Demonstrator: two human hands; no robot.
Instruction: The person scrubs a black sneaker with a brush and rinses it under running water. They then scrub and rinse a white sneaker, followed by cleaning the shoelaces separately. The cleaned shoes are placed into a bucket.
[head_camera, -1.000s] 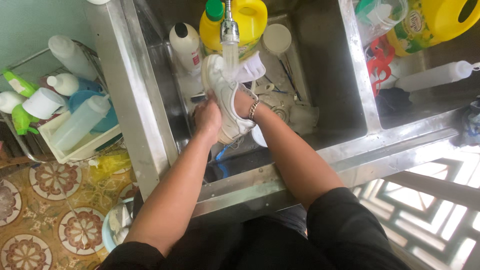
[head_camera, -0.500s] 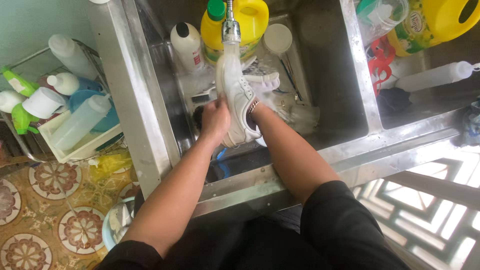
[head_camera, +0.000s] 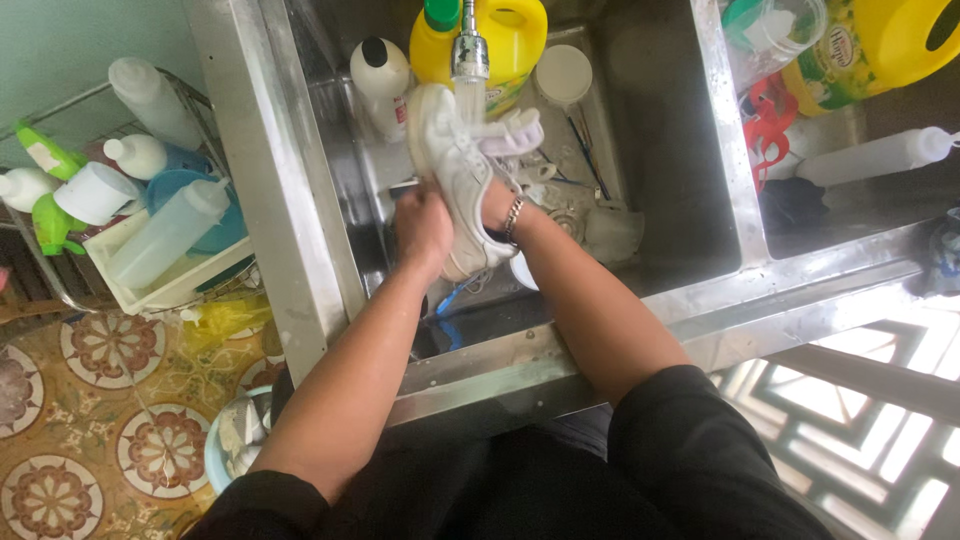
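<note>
head view: near the upper centre of the frame the left hand (head_camera: 424, 226) wraps closed around the heel of a white shoe (head_camera: 452, 170), tilting its toe up under the running tap (head_camera: 467, 52) so water washes over it, while the right hand (head_camera: 497, 203) is tucked behind the shoe, its grip impossible to tell. the steel sink (head_camera: 655, 150) holds a yellow jug (head_camera: 510, 30) and a white bottle (head_camera: 380, 75) at the top; at upper left a white tray (head_camera: 160, 285) holds squeeze bottles.

The shoe (head_camera: 455, 170) is white, the jug (head_camera: 500, 35) behind it yellow with a green cap (a second yellow jug (head_camera: 890, 35) stands farther right). The sink (head_camera: 700, 300) is grey steel; the floor tiles (head_camera: 90, 400) bear brown-and-cream floral rounds.
</note>
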